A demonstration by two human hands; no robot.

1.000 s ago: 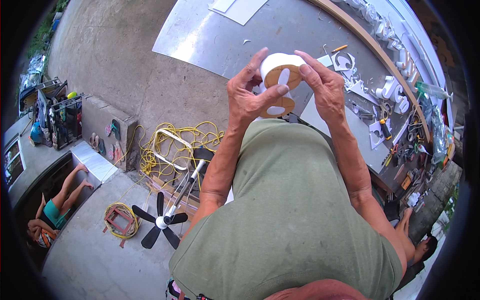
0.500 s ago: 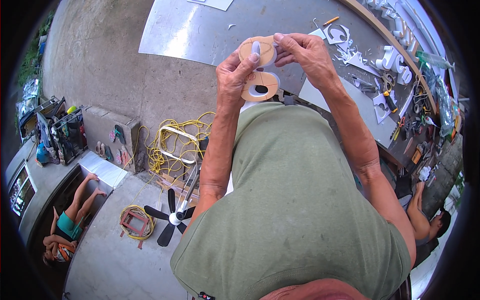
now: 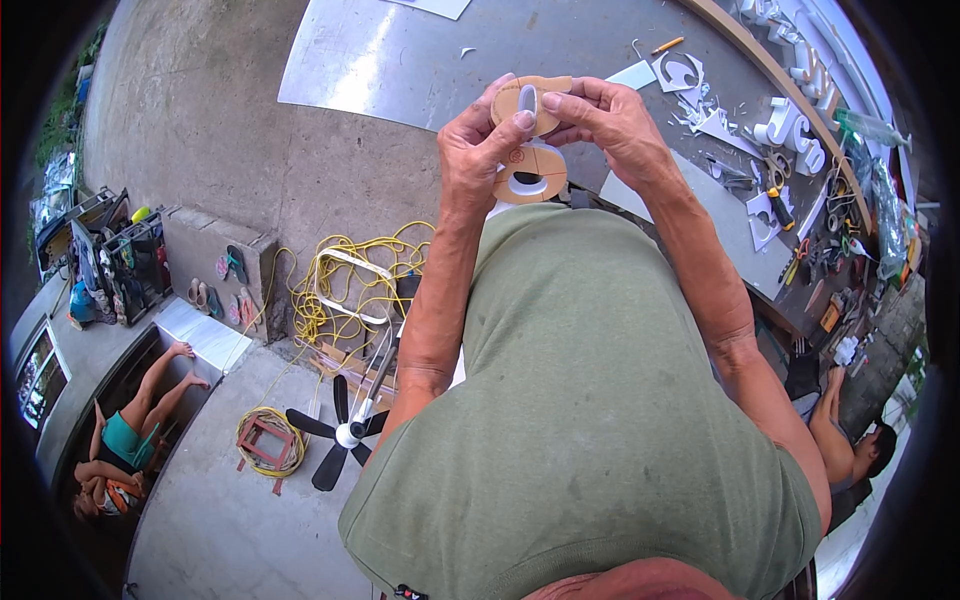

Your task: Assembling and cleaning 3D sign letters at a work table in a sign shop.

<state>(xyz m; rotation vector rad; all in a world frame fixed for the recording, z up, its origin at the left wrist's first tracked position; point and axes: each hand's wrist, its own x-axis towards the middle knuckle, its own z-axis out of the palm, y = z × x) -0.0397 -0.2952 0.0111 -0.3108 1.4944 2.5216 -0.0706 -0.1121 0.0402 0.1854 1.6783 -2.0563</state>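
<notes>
A rounded cut-out letter [image 3: 510, 101] with a brown paper face, white sides and a narrow oval hole is held up between both hands. My left hand [image 3: 470, 150] pinches its left side, the thumb lying by the hole. My right hand [image 3: 622, 122] grips its right side, with the thumb on the brown face and the other fingers partly hidden behind. Just under them, by my shirt front, lies a second brown-faced letter [image 3: 545, 165] with a rounder hole. Whether the two pieces touch cannot be made out.
A grey metal worktable [image 3: 520, 45] carries white offcuts [image 3: 715, 125], finished white letters [image 3: 790, 130], scissors [image 3: 778, 165] and a yellow-black screwdriver [image 3: 780, 205]. Yellow cord [image 3: 330, 300] and a fan [image 3: 348, 434] are at lower left. One person [image 3: 130, 440] reclines left; another [image 3: 850, 450] is right.
The held letter has turned and shifted slightly right. My right thumb has moved from its upper edge down onto its face, beside the hole.
</notes>
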